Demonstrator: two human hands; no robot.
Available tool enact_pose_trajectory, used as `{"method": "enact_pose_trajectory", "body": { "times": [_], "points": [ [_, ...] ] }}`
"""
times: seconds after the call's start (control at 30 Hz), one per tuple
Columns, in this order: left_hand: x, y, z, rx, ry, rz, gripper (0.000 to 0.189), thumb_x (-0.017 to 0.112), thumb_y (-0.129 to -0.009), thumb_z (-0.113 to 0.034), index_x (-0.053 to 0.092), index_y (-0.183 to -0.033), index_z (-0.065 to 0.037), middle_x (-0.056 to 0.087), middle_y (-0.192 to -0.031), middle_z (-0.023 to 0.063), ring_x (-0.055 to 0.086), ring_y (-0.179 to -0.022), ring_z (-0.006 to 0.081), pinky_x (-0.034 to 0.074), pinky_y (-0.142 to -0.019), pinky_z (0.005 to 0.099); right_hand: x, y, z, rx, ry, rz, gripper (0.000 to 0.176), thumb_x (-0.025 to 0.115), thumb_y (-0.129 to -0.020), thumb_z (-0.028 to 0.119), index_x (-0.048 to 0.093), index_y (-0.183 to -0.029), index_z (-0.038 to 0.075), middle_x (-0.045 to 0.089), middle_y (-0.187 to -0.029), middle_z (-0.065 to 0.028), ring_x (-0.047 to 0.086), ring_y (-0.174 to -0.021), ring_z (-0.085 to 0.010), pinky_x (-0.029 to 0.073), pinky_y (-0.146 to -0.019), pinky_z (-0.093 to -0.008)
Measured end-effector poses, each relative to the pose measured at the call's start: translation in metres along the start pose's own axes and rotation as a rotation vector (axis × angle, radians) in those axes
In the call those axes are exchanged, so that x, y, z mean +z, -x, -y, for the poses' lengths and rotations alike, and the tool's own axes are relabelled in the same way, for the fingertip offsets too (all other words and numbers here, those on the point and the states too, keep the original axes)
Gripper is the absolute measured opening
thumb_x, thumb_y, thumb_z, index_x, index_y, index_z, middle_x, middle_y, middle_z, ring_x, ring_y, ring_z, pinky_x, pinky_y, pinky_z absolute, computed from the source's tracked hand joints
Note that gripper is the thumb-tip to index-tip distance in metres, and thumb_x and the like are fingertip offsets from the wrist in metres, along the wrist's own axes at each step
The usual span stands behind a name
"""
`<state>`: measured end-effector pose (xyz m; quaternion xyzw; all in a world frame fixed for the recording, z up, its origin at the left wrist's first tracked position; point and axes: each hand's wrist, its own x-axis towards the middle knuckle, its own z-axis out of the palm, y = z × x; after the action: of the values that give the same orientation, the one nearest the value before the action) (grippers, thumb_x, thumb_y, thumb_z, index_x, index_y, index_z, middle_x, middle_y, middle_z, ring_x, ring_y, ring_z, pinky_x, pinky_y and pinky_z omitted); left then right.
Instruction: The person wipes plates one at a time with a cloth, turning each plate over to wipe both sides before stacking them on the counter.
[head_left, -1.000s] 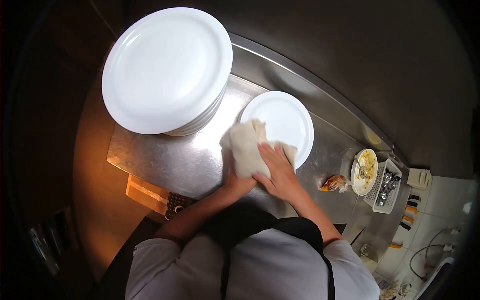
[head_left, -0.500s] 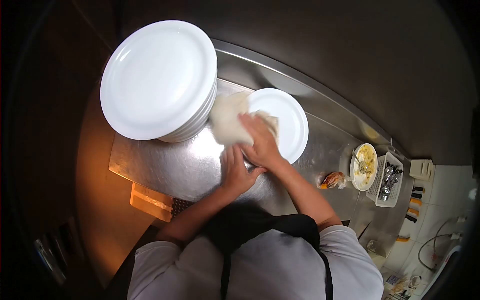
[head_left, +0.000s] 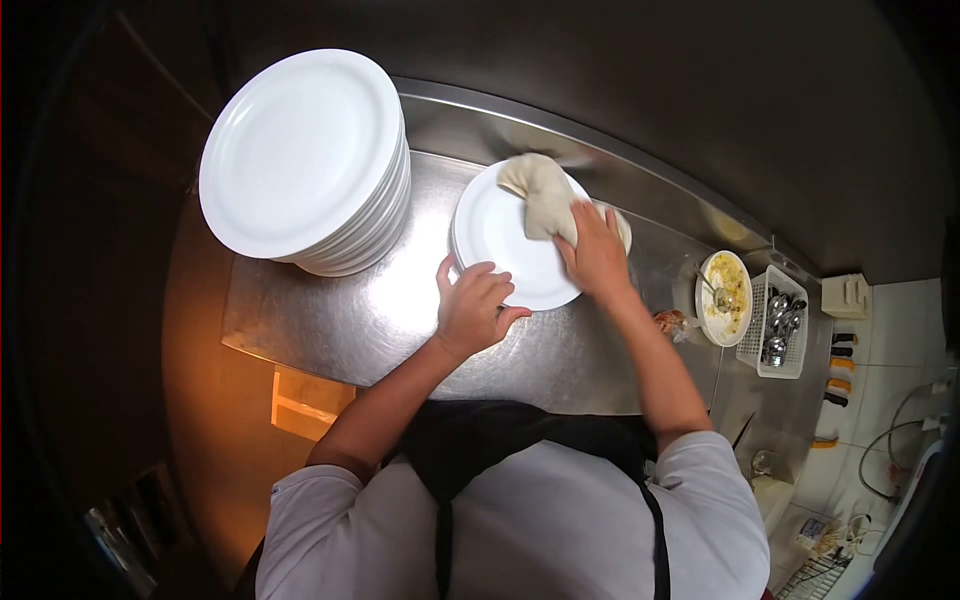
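A white plate (head_left: 488,225) lies on the steel counter in front of me, with the edge of another plate showing just under it. My right hand (head_left: 600,258) grips a cream cloth (head_left: 545,195) and presses it on the plate's right side. The cloth is bunched and partly hangs past the rim. My left hand (head_left: 474,310) rests at the plate's near-left rim, fingers spread and thumb stretched out, touching the edge. To the left rises a tall stack of white plates (head_left: 300,150).
The steel counter (head_left: 300,315) has a raised back edge. At the right stand a white bowl (head_left: 723,300) with yellow food remains and a spoon, a white basket (head_left: 780,320) of metal cutlery, and a small plastic bag (head_left: 672,323). Several knives (head_left: 840,362) hang beyond.
My right hand has swept the cloth from the plate's left side to its right. My left hand, earlier beside the right wrist, is now at the plate's rim with fingers spread.
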<state>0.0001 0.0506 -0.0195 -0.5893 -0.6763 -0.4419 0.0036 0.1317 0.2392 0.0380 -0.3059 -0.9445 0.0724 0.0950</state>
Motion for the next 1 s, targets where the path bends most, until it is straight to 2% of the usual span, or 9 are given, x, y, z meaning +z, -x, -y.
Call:
{"method": "enact_pose_trajectory", "body": {
  "times": [0.17, 0.2, 0.27, 0.3, 0.43, 0.63, 0.73, 0.8, 1.0],
  "points": [
    [0.021, 0.020, 0.013, -0.037, 0.147, -0.099, 0.056, 0.087, -0.066, -0.032, 0.057, -0.106, -0.006, 0.059, -0.113, 0.0089, 0.052, -0.117, 0.0305, 0.029, -0.104, 0.0576, 0.013, 0.084, 0.083, 0.131, -0.205, -0.176, 0.046, 0.070, -0.086, 0.022, 0.057, -0.120, -0.005, 0.062, -0.113, -0.0282, 0.057, -0.107, -0.0472, 0.040, -0.104, -0.0514],
    [0.027, 0.022, 0.011, -0.076, 0.151, -0.200, 0.064, 0.088, -0.063, -0.030, 0.052, -0.110, -0.005, 0.055, -0.117, 0.0126, 0.050, -0.119, 0.0331, 0.030, -0.104, 0.0569, 0.021, 0.081, 0.094, 0.013, -0.328, -0.280, 0.039, 0.068, -0.090, 0.026, 0.061, -0.115, -0.004, 0.067, -0.102, -0.0234, 0.064, -0.096, -0.0397, 0.047, -0.093, -0.0476],
    [0.035, 0.024, 0.009, -0.155, 0.149, -0.405, 0.081, 0.091, -0.058, -0.024, 0.042, -0.119, -0.003, 0.047, -0.126, 0.0198, 0.045, -0.122, 0.0382, 0.031, -0.104, 0.0556, 0.009, 0.066, 0.106, 0.339, -0.919, -0.140, 0.031, 0.067, -0.089, 0.023, 0.065, -0.108, -0.002, 0.069, -0.095, -0.0226, 0.069, -0.088, -0.0365, 0.052, -0.083, -0.0430],
    [0.038, 0.025, 0.012, -0.179, 0.150, -0.394, 0.109, 0.095, -0.051, -0.031, 0.029, -0.133, -0.001, 0.038, -0.132, 0.0255, 0.040, -0.123, 0.0430, 0.034, -0.103, 0.0544, -0.001, 0.060, 0.107, 0.369, -0.975, -0.170, 0.030, 0.065, -0.091, 0.024, 0.065, -0.107, -0.002, 0.069, -0.094, -0.0227, 0.069, -0.087, -0.0354, 0.052, -0.080, -0.0413],
    [-0.005, 0.005, -0.002, -0.307, 0.176, -0.198, 0.131, 0.095, -0.046, -0.046, 0.021, -0.142, 0.003, 0.041, -0.131, 0.0254, 0.041, -0.122, 0.0430, 0.034, -0.103, 0.0548, -0.051, 0.035, 0.074, 0.359, -0.824, -0.348, 0.029, 0.062, -0.095, 0.024, 0.065, -0.107, -0.002, 0.070, -0.092, -0.0226, 0.070, -0.085, -0.0347, 0.053, -0.074, -0.0372],
    [0.003, 0.011, 0.010, -0.441, 0.152, 0.081, 0.146, 0.088, -0.055, -0.056, 0.001, -0.149, 0.012, 0.017, -0.153, 0.0365, 0.013, -0.142, 0.0557, 0.016, -0.115, 0.0595, 0.017, -0.010, 0.006, 0.032, 0.249, -0.139, 0.063, 0.064, -0.089, 0.032, 0.046, -0.138, -0.002, 0.044, -0.144, -0.0287, 0.040, -0.138, -0.0365, 0.033, -0.112, -0.0457],
    [0.004, 0.012, 0.012, -0.481, 0.158, 0.133, 0.145, 0.091, -0.059, -0.049, -0.005, -0.152, 0.008, 0.008, -0.157, 0.0358, 0.005, -0.148, 0.0468, 0.008, -0.119, 0.0555, 0.044, -0.032, 0.033, 0.039, 0.109, -0.075, 0.071, 0.062, -0.089, 0.037, 0.039, -0.142, -0.005, 0.029, -0.153, -0.0277, 0.028, -0.144, -0.0382, 0.026, -0.117, -0.0433],
    [0.005, 0.012, 0.012, -0.483, 0.158, 0.129, 0.144, 0.090, -0.060, -0.050, -0.004, -0.151, 0.008, 0.009, -0.157, 0.0351, 0.005, -0.148, 0.0465, 0.007, -0.119, 0.0558, 0.034, -0.036, 0.065, 0.112, -0.368, 0.037, 0.072, 0.060, -0.090, 0.037, 0.038, -0.142, -0.008, 0.033, -0.151, -0.0290, 0.029, -0.143, -0.0401, 0.024, -0.118, -0.0416],
    [0.024, 0.025, 0.049, -0.435, 0.307, 0.488, 0.122, 0.084, -0.068, -0.033, 0.005, -0.151, 0.010, 0.013, -0.156, 0.0342, 0.007, -0.149, 0.0443, 0.008, -0.120, 0.0533, 0.026, 0.039, 0.094, -0.218, -0.514, 0.046, 0.060, 0.068, -0.087, 0.031, 0.051, -0.137, 0.002, 0.055, -0.134, -0.0234, 0.050, -0.129, -0.0376, 0.034, -0.114, -0.0449]
  ]
}}
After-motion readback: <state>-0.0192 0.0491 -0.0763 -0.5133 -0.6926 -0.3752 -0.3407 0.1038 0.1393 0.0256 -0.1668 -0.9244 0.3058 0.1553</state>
